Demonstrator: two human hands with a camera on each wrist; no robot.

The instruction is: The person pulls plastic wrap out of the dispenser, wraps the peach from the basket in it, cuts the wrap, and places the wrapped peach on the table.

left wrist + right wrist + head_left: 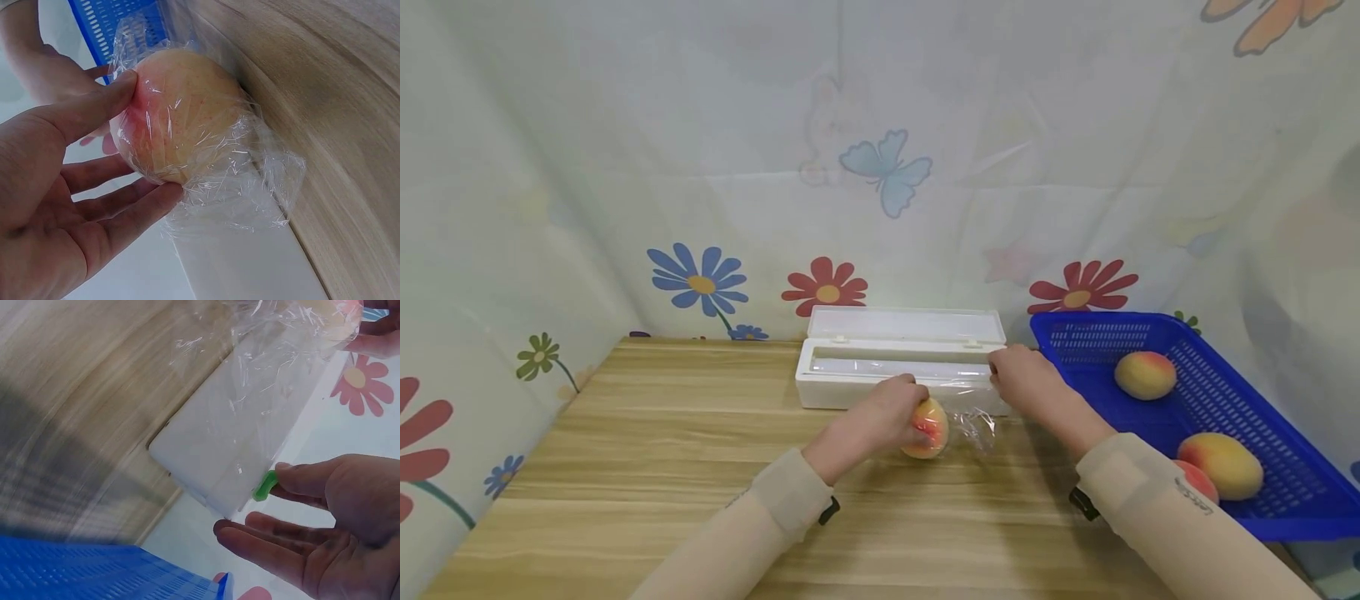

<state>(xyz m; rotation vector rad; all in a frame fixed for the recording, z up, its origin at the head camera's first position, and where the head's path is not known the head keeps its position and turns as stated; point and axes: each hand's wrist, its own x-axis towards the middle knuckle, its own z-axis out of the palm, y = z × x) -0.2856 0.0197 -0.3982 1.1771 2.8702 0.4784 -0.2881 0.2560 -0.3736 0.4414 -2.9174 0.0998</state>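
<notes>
My left hand (pixel 880 412) grips a peach (pixel 187 112) in front of a white cling film dispenser box (pixel 842 392). Clear cling film (pixel 231 175) wraps the peach, crumpled along one side, and stretches back to the box. At the box's right end, my right hand (pixel 1030 379) pinches a small green slider (pixel 265 485) on the edge between thumb and index finger. The other fingers of that hand extend beside the box's corner. Behind, the clear lid (pixel 906 323) stands raised, and the film roll (pixel 895 367) shows inside the box.
To the right, a blue plastic basket (pixel 1093 408) holds several peaches, including one (pixel 1145 375) near the back and another (pixel 1221 465) closer to me. The wood-grain table (pixel 647 467) meets a flower-patterned curtain (pixel 737 200) at its back edge.
</notes>
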